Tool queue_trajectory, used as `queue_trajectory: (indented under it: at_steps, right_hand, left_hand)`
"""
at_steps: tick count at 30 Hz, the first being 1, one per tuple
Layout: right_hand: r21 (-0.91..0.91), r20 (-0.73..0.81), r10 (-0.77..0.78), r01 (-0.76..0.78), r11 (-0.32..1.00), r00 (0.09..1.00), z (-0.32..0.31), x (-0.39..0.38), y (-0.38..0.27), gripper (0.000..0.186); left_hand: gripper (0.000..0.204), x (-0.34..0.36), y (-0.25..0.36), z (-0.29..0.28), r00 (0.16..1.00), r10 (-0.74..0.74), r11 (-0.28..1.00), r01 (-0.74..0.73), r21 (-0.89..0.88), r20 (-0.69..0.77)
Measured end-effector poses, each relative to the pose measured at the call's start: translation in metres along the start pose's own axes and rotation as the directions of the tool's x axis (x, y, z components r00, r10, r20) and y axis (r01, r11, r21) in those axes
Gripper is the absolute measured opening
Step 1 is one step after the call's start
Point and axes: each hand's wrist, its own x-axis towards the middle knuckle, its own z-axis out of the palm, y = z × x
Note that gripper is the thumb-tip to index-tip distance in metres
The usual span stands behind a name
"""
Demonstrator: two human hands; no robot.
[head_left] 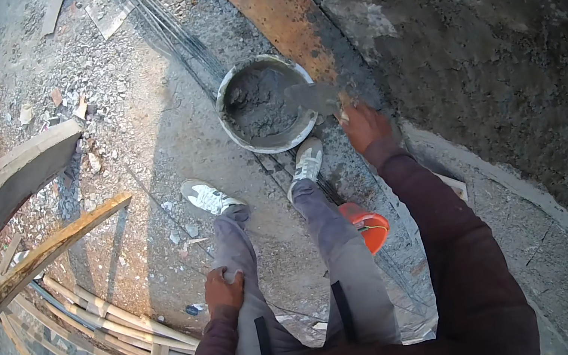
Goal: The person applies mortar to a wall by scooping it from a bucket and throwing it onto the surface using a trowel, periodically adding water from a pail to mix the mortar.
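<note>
My right hand (366, 125) grips a trowel by its handle, and the flat, mortar-smeared blade (311, 96) reaches over the right rim of a round whitish bucket. The bucket (237, 134) holds wet grey mortar (256, 102) and stands just beyond my two white shoes. My left hand (224, 291) is low on the left, its fingers curled against my grey trouser leg (250, 309).
At right rises a rough plastered wall (470, 68) with a concrete ledge (509, 206). An orange bucket (373, 230) lies beside my right leg. A rusty sheet (269, 5) and steel rods (150, 18) lie ahead. At left are a concrete beam (11, 180), timbers (47, 257), poles and rubble.
</note>
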Motion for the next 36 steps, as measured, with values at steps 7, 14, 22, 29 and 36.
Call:
queue_trajectory:
  at_steps: [7,14,22,29,36]
  right_hand:
    - [0.117,0.465,0.195,-0.279,0.953,0.864,0.157,0.111,-0.156,0.042]
    - [0.402,0.378,0.255,-0.406,0.820,0.890,0.198,0.110,-0.166,0.052]
    - [0.315,0.081,0.128,-0.147,0.938,0.988,0.126,0.094,-0.123,0.040]
    - [-0.208,-0.138,-0.245,0.213,0.955,0.960,0.064,0.123,-0.091,0.031]
    - [-0.328,0.009,-0.557,0.528,0.783,0.831,0.137,0.094,-0.151,0.024]
  left_hand:
    - [0.042,0.022,-0.051,-0.036,1.000,0.004,0.989,-0.007,-0.147,-0.019]
    - [0.041,0.035,-0.042,-0.046,1.000,0.006,0.990,-0.007,-0.139,-0.007]
    - [0.041,0.018,-0.023,-0.017,0.997,0.064,0.994,-0.068,-0.083,-0.052]
    - [0.041,0.132,-0.014,0.032,0.959,0.184,0.846,-0.266,-0.461,-0.214]
    - [0.074,0.346,0.104,0.051,0.965,0.223,0.647,-0.253,-0.719,-0.139]
